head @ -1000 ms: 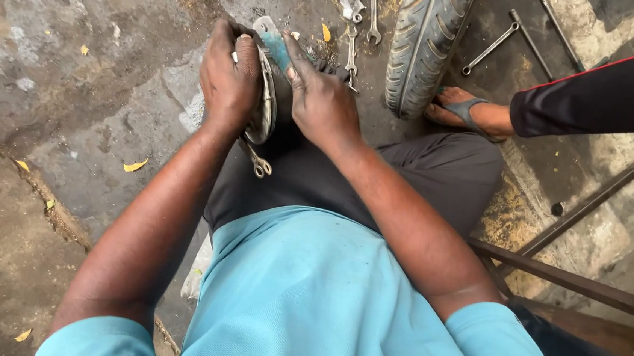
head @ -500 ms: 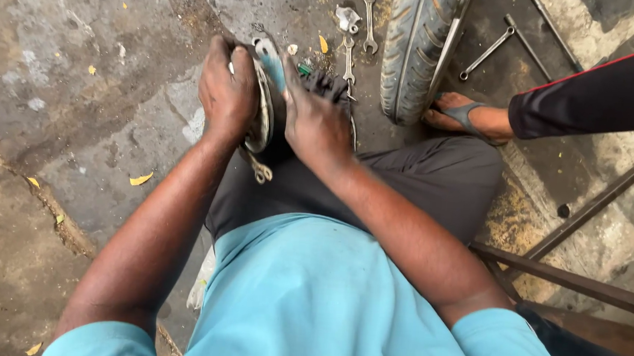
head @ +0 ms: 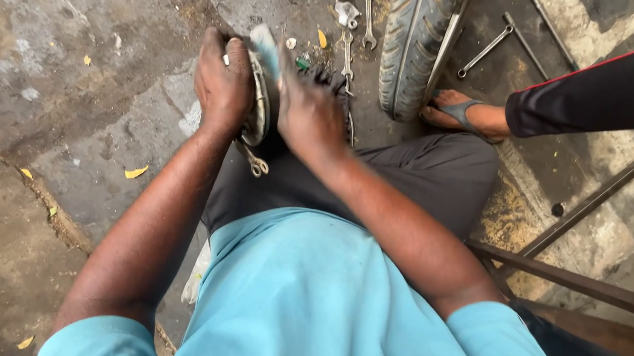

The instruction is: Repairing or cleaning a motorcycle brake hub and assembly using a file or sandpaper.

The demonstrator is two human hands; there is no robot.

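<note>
Head view: the left hand (head: 222,88) is closed around a round, dished metal part (head: 256,109), probably a brake plate, held upright on edge over the person's knee. The right hand (head: 311,113) presses against the part's other face with a pale blue-green strip (head: 265,46), apparently a file or abrasive piece, sticking up between the two hands; how the right fingers wrap it I cannot tell, since motion blur hides them. A small bright spring or clip (head: 256,166) hangs below the part.

Judging from this, the step in hand is rubbing or cleaning the part's face. Continuing calls for a firm left-hand brace while the right works in short strokes.

Room is tight ahead: wrenches (head: 359,31) lie on the concrete (head: 78,46) just beyond the hands, a tyre (head: 410,42) stands close at the right, and another person's sandalled foot (head: 465,114) rests beside it. The concrete to the left offers open space.
</note>
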